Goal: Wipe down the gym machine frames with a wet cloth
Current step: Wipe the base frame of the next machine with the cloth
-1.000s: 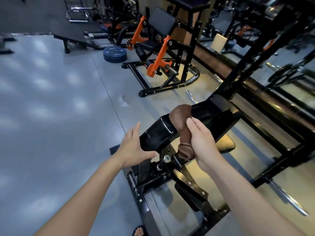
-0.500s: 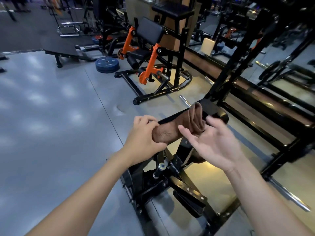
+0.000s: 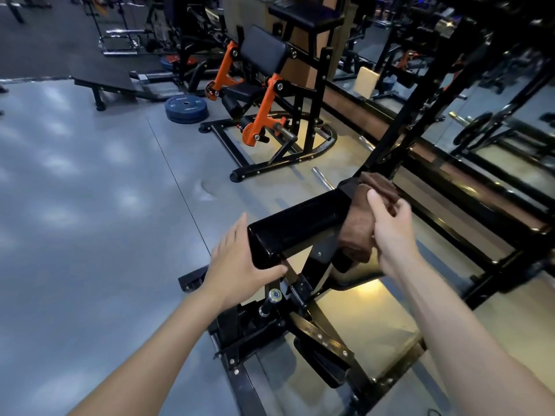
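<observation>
A brown cloth [image 3: 359, 225] hangs draped over a black padded bar [image 3: 300, 225] of the gym machine, right of the frame's centre. It is bunched and folded, its upper end crumpled on top of the bar and its lower end dangling below. I cannot tell from its look whether it is wet.

My right hand [image 3: 390, 235] presses against the cloth from the right side, fingers loosely curled onto the fabric, holding it to the bar. My left hand [image 3: 237, 262] is open, fingers straight, cupping the near end of the padded bar at the centre of the frame, thumb beneath the end.

Risks, as I judge them: the cloth is bunched, so little of it meets the surface, and I could leave patches unwiped. My hold looks light, so the cloth could slip off and drop onto the black frame [image 3: 270, 334] or the floor [image 3: 90, 205] below. Bolts and a steel pin [image 3: 271, 298] stick out under the bar and could snag the dangling end or my knuckles.

Further out, in the upper middle of the frame, stands an orange and black machine [image 3: 264, 115], with blue weight plates [image 3: 186, 109] stacked on the floor to its left.
</observation>
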Motion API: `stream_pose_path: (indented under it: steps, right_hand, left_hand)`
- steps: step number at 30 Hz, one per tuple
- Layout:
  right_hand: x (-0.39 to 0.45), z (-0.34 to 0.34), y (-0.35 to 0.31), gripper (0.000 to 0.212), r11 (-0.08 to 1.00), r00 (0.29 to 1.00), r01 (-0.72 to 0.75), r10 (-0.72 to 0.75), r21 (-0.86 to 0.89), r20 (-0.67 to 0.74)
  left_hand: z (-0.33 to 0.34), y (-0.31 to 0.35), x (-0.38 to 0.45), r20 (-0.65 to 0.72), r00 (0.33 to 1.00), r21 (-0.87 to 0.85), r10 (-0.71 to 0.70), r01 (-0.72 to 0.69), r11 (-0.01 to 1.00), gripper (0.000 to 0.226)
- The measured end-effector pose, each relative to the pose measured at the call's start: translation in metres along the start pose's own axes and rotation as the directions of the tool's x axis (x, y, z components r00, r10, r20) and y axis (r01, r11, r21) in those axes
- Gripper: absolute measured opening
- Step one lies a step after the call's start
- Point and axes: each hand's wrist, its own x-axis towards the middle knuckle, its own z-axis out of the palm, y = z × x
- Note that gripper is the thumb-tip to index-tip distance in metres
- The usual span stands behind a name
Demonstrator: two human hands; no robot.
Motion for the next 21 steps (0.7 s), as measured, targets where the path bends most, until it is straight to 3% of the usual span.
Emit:
stream_pose_path:
  steps: [1, 3, 5, 7, 9, 11, 14, 16, 17, 19, 21]
  right_hand:
    - [0.013, -0.005, -0.001, 0.036, 0.98, 0.992, 0.118, -0.122, -0.162, -0.02]
    - [0.042, -0.005, 0.004, 0.02, 0.77, 0.933, 0.338, -0.351, -0.54, 0.083]
    - [0.061, 0.004, 0.02, 0.017, 0.508, 0.888, 0.419, -0.402, -0.752, 0.223]
    - [0.064, 0.019, 0.039, 0.025, 0.395, 0.886, 0.391, -0.407, -0.832, 0.223]
    - [0.047, 0.036, 0.05, 0.028, 0.361, 0.876, 0.373, -0.441, -0.855, 0.196]
    - [0.015, 0.054, 0.056, 0.029, 0.338, 0.851, 0.453, -0.44, -0.825, 0.287]
    - [-0.031, 0.072, 0.066, 0.029, 0.298, 0.724, 0.674, -0.447, -0.675, 0.525]
    - [-0.038, 0.069, 0.071, 0.038, 0.192, 0.629, 0.764, -0.436, -0.616, 0.644]
    - [-0.03, 0.063, 0.068, 0.039, 0.165, 0.615, 0.776, -0.414, -0.609, 0.672]
    - [0.003, 0.044, 0.059, 0.034, 0.218, 0.703, 0.698, -0.387, -0.682, 0.596]
    - [0.048, 0.02, 0.048, 0.029, 0.293, 0.82, 0.547, -0.377, -0.784, 0.431]
  left_hand:
    - [0.002, -0.006, 0.0, -0.008, 1.0, -0.004, -0.022, 0.021, 1.0, 0.11]
    - [0.005, -0.014, 0.003, -0.072, 0.997, 0.041, -0.006, 0.009, 0.999, 0.08]
    - [0.002, -0.015, 0.005, -0.086, 0.996, 0.09, 0.015, -0.007, 0.996, 0.073]
    - [0.001, -0.017, 0.007, -0.089, 0.996, 0.1, 0.012, -0.003, 0.995, 0.074]
    - [0.003, -0.018, 0.007, -0.099, 0.995, 0.086, -0.01, 0.019, 0.996, 0.073]
    - [0.003, -0.017, 0.007, -0.103, 0.994, 0.093, -0.029, 0.038, 0.995, 0.074]
    - [0.002, -0.015, 0.006, -0.119, 0.992, 0.105, -0.036, 0.049, 0.993, 0.069]
    - [0.001, -0.013, 0.004, -0.115, 0.992, 0.105, -0.042, 0.054, 0.993, 0.066]
    - [0.001, -0.013, 0.004, -0.114, 0.993, 0.111, -0.043, 0.055, 0.992, 0.068]
    - [0.0, -0.013, 0.004, -0.11, 0.993, 0.127, -0.039, 0.053, 0.99, 0.073]
    - [0.0, -0.014, 0.005, -0.101, 0.994, 0.136, -0.038, 0.052, 0.989, 0.075]
